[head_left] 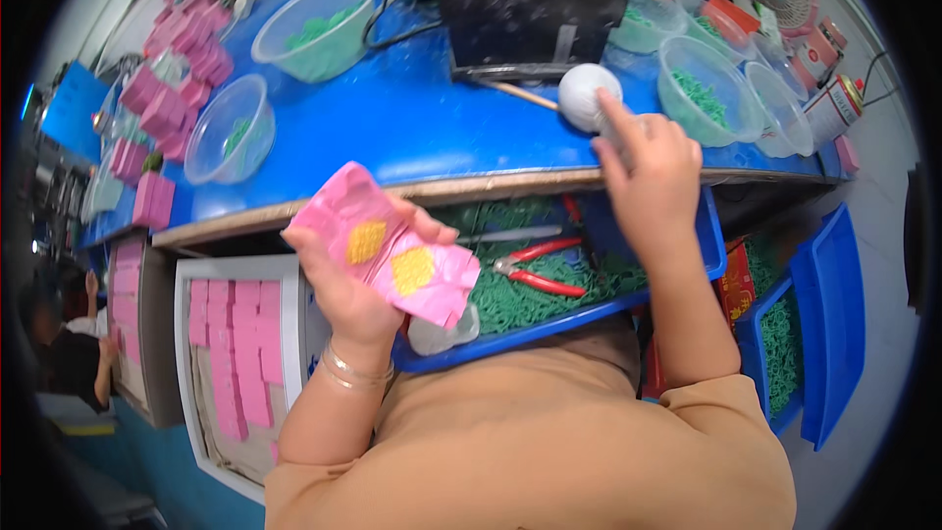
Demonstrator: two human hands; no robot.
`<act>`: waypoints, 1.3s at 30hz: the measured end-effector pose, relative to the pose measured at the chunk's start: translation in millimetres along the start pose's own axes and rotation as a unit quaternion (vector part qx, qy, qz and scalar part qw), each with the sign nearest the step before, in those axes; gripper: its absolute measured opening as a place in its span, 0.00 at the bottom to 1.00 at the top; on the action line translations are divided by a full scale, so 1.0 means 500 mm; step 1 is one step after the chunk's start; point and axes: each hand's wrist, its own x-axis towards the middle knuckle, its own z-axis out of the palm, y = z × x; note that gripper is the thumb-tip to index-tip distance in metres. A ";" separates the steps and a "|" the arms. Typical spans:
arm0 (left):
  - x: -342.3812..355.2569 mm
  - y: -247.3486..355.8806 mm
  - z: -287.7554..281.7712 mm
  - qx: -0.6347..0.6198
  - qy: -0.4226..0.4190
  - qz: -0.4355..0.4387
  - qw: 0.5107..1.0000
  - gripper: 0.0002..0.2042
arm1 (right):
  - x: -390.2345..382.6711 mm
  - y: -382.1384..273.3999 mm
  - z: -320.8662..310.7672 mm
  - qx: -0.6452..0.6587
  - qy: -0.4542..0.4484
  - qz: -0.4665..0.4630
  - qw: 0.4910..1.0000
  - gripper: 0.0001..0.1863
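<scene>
Holding an open pink block (343,198) just left of the middle of the frame, in the left hand (345,299). Palm under it, thumb on one side, fingers curled partway closed round the other. On the pink, two bumpy yellow pieces (366,241), side by side. At the upper right, the right hand (655,172), half bent, with pointing finger stretched out by a white ball (581,98). Cannot tell whether touching the ball or gripping anything. Beside the ball, a wooden stick (525,95), on a blue table (442,132). Below the middle, red-handled pliers (547,285) on green bits (520,309). At the lower left, small pink blocks (226,363) in rows.
</scene>
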 end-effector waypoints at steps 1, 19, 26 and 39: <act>0.003 0.000 -0.001 0.015 0.002 0.005 1.000 0.39 | 0.000 0.026 0.010 0.017 -0.010 0.006 1.000 0.22; -0.006 -0.019 0.030 0.010 -0.036 -0.140 0.989 0.32 | -0.058 -0.102 0.010 0.344 -0.025 -0.227 0.911 0.21; -0.017 -0.033 -0.020 -0.024 -0.076 -0.196 0.977 0.35 | -0.021 -0.006 0.008 0.221 0.077 -0.028 0.972 0.20; -0.062 -0.036 0.023 0.233 -0.144 0.085 0.958 0.15 | -0.041 -0.121 0.015 0.461 -0.150 -0.258 0.836 0.30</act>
